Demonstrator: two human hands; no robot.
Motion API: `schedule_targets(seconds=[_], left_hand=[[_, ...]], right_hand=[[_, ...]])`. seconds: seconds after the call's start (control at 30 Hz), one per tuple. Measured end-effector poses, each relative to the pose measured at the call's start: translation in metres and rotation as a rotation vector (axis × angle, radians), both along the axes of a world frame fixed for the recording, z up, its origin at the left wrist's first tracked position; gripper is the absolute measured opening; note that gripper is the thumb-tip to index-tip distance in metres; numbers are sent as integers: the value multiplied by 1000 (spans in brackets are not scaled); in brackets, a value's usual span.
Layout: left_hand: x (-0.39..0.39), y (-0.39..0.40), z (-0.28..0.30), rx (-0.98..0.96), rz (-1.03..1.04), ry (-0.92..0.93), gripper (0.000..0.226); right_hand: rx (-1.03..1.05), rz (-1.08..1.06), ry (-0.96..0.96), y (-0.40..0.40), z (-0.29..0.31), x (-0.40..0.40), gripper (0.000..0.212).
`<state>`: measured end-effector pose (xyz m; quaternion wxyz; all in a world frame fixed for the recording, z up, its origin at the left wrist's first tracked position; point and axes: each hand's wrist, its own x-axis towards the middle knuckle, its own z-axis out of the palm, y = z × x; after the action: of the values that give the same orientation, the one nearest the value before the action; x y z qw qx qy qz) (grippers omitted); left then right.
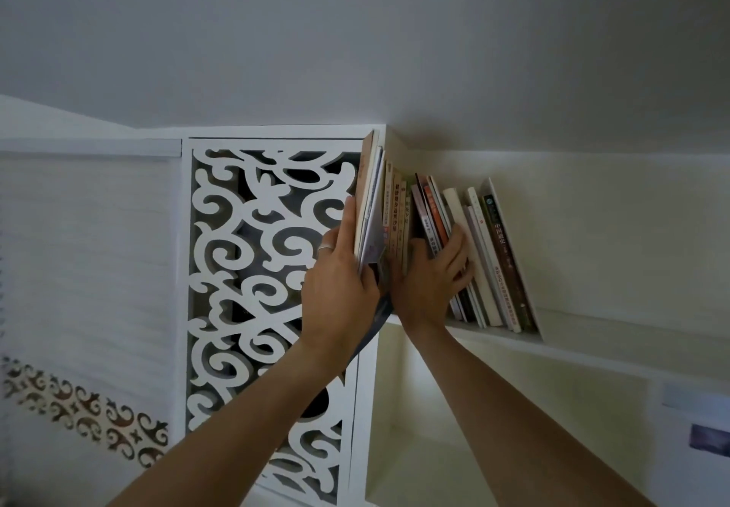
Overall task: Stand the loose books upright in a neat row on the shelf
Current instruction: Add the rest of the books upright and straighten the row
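Plain pale wall (pixel 355 32) above, dim and grey. A white fretwork panel (pixel 272 309) of curling scrolls stands left of a cream alcove (pixel 592 230). Further left, a ribbed white blind (pixel 87 249) carries a brown scroll border (pixel 83 415) low down

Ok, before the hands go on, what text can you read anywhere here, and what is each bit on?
"中国通史": on the dark brown spine near the right end of the row.
Red-brown characters run down a cream spine by the left hand: too blurred to read.
Spines by the right hand: lettering too small.
Paper label at lower right: blurred.
No numbers or brands are legible.
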<state>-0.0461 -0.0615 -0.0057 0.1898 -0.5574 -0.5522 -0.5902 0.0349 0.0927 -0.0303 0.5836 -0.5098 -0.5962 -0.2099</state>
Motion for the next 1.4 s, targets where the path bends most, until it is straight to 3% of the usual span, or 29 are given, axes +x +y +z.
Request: schedule_targets(seconds=[0.27,0.73,0.87,0.97,1.4], left_hand=[[-21,-7,3,-15,28,4,84],[-18,-8,11,1,-9,21,86],[-15,-1,17,22,-59,2,79],[-9,11,19,16,-86,-27,77],[12,51,10,-25,-113,-19,78]], right_hand=[[-46,-71,30,-1,4,-13,83],[0,-117,-84,5,12,8,65],[10,-208,-265,5,9,15,86],[58,-237,-367,14,2,24,88],[64,-90,-335,15,-1,36,72]])
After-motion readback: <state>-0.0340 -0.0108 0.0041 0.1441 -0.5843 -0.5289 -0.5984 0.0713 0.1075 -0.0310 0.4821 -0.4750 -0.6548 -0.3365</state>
